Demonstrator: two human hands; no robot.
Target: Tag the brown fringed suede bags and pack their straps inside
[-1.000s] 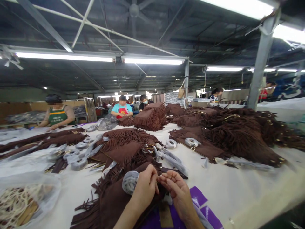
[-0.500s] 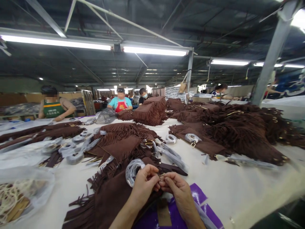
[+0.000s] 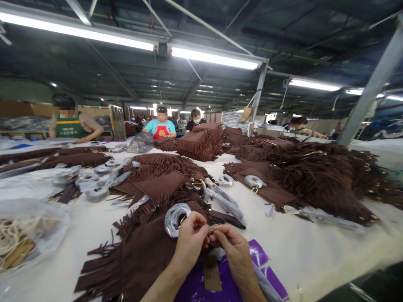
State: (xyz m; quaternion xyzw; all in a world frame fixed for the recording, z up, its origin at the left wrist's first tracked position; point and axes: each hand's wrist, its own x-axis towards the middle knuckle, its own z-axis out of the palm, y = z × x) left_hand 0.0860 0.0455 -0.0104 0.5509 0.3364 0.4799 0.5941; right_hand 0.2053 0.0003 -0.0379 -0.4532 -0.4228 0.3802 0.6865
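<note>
My left hand (image 3: 192, 237) and my right hand (image 3: 232, 247) meet at the fingertips, both closed in a pinch. Between them shows a bit of a small gold-coloured metal piece (image 3: 212, 227); the fingers cover most of it, so its kind is unclear. Under and left of my hands lies a dark brown fringed suede-like bag (image 3: 146, 251). On that bag, beside my left hand, rests a coiled strap (image 3: 173, 220) in clear wrapping. Below my wrists is a glossy purple package (image 3: 229, 277), with a brown card tag (image 3: 213, 274) over it.
More brown fringed bags (image 3: 302, 167) are heaped at the right and stacked (image 3: 200, 142) farther back. Plastic-wrapped straps (image 3: 225, 199) lie ahead. A clear plastic bag (image 3: 34, 235) with cords sits at left. Co-workers (image 3: 162, 126) stand across the white table (image 3: 299, 247).
The camera view has tilted and shifted slightly. My hands stay together at nearly the same spot, fingers still pinching the small metal piece.
</note>
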